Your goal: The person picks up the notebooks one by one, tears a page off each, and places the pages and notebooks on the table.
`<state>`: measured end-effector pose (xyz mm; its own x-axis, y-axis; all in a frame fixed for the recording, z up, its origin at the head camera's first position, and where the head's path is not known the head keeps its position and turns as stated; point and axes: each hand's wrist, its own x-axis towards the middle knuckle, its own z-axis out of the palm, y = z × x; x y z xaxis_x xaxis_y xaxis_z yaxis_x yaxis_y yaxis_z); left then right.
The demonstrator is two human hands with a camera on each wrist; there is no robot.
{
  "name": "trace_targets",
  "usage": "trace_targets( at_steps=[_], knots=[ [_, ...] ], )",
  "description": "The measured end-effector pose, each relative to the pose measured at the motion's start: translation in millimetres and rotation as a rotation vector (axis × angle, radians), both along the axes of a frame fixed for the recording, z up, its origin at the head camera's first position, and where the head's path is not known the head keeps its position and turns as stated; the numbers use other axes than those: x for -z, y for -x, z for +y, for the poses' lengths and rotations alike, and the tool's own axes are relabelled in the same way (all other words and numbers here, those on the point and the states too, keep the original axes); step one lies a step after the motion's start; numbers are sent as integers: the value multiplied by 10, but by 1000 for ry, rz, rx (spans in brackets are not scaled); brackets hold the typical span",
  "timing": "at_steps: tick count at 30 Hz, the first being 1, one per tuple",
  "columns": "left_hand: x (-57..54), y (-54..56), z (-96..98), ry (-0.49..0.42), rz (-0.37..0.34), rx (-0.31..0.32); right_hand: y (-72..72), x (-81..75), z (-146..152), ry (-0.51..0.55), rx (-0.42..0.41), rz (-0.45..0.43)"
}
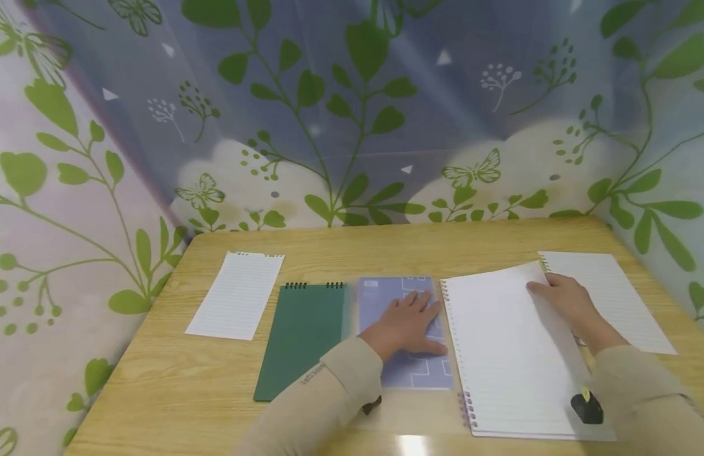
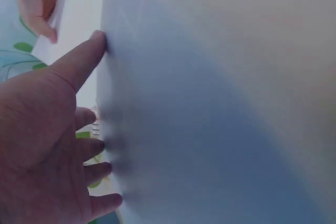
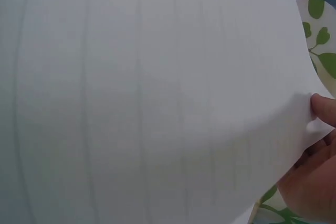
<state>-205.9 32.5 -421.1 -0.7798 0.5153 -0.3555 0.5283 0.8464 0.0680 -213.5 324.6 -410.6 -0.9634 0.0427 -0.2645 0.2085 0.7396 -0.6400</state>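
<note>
A spiral notebook [image 1: 511, 354] lies open at the right, its coil on the left edge and a lined white page on top. The right hand [image 1: 568, 304] pinches that page's upper right corner between thumb and fingers; in the right wrist view the lifted page [image 3: 157, 87] bows up from the thumb. The left hand [image 1: 409, 323] rests, fingers spread, on the notebook's blue patterned cover [image 1: 426, 373], which lies folded out under a clear plastic sheet. In the left wrist view the straight fingers of the left hand [image 2: 47, 140] touch the cover's surface [image 2: 173, 119].
A green top-bound notepad [image 1: 300, 342] lies left of the blue cover. One loose lined sheet [image 1: 234, 294] with a torn top edge is at the far left, another sheet [image 1: 631, 304] at the right, partly behind the right hand. A leaf-patterned curtain [image 1: 340, 126] stands behind the wooden table [image 1: 152, 367].
</note>
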Motion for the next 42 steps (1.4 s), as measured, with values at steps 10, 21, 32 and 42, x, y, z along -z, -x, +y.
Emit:
trace_targets(
  at_steps=[10, 21, 32, 42],
  knots=[
    [-50, 19, 30, -2, 0, -37, 5, 219, 43, -132, -24, 29],
    [-115, -3, 58, 0, -36, -73, -27, 214, 44, -234, -37, -5],
    [-93, 30, 60, 38, -11, -68, -95, 183, 27, -166, -45, -71],
    [-96, 27, 43, 45, -1, -59, -198, 200, 6, -144, -46, -29]
  ],
)
